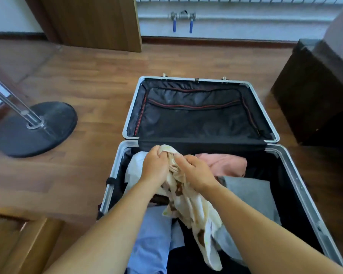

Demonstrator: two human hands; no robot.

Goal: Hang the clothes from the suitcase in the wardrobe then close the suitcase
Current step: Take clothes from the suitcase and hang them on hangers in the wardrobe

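Lay open on the floor, suitcase (297, 182) part-filled, with cream patterned garment (194, 212) bunched above its near half, long axis trailing back toward the body, gripped at its far end by left hand (155, 167) and right hand (195, 172), equally near, fingers curled.
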